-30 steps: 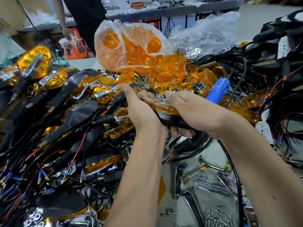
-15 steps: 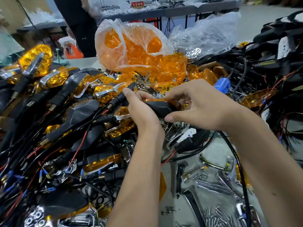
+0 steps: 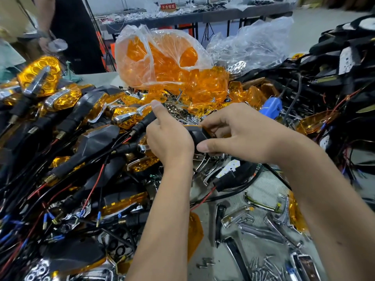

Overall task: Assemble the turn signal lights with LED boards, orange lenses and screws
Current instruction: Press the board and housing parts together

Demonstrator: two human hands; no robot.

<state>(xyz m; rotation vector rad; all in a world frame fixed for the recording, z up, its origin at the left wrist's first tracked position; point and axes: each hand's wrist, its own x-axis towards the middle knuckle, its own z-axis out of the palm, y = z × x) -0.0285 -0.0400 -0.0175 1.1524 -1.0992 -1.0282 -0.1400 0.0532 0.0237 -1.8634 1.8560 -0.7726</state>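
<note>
- Lying nearest the camera on the grey table (image 3: 261, 191), loose screws (image 3: 265, 267) are scattered at the lower right, with chrome trim strips (image 3: 261, 233) spread just above them.
- A flat orange lens (image 3: 194, 234) lies beside the left forearm, partly hidden by it.
- A white LED board (image 3: 228, 169) sits on a black housing just under the hands, with red and black wires running out of it.
- The left hand (image 3: 169, 138) grips the black stem end of a turn signal light (image 3: 197, 134), fingers curled round it and the thumb sticking upward.
- The right hand (image 3: 239, 134) holds the other end of the same light, the thumb under the black body and the fingers curled over the top, where an orange edge shows. The light is held up between both hands, above the table.
- To the left, a heap of finished lights (image 3: 67, 122) with orange faces, chrome trims and black stems fills that side, tangled with wires.
- Just beyond the right hand lies a blue tool (image 3: 271, 106); what kind it is cannot be told.
- Behind the hands stands a clear plastic bag (image 3: 162, 57) full of orange lenses, some spilled out at its foot.
- To the right of it lies a second clear bag (image 3: 249, 47) holding silvery parts.
- At the far right, black housings (image 3: 343, 57) are piled up.
- Farthest back, a person in dark clothing (image 3: 75, 33) stands at the table's edge, and a long bench (image 3: 203, 16) crosses the room.
</note>
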